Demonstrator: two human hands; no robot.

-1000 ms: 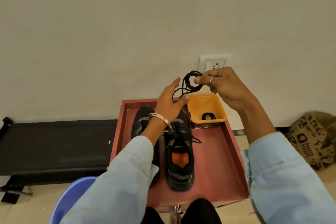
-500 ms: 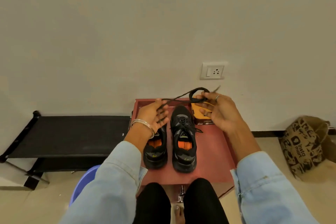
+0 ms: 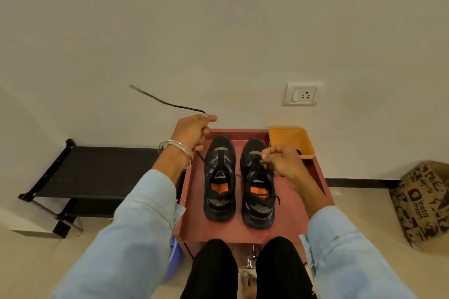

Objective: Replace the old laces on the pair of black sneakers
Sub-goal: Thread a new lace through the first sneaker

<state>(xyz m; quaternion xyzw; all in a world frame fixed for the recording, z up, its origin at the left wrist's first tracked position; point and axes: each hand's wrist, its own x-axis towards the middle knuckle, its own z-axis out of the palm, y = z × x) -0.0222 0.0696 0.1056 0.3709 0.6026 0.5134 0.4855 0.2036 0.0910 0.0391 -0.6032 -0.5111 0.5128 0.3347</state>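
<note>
At the centre of the frame the pair of black mesh sneakers with orange insoles stands side by side, toes to the wall, on a reddish-brown tray-like surface (image 3: 245,233). The left-hand sneaker (image 3: 220,177) looks unlaced; the right-hand sneaker (image 3: 257,184) still carries a lace across its eyelets.

The left hand (image 3: 192,135) is clenched round a thin black cord lace (image 3: 167,104), whose free end whips, blurred, toward the upper left of the frame while the other part runs down toward the left-hand sneaker's throat. The right hand (image 3: 283,161) is curled just over the laced shoe; its grip seems to pinch the lace there, though what lies between the fingers is hidden.

The step appears to be drawing a lace straight for threading. It would go best with steady tension, the tip kept controlled rather than flicking, and the flat cord untwisted. The mesh upper looks soft; the lace limp and slippery.

An orange plastic bin (image 3: 291,135) sits at the surface's far right corner.
</note>
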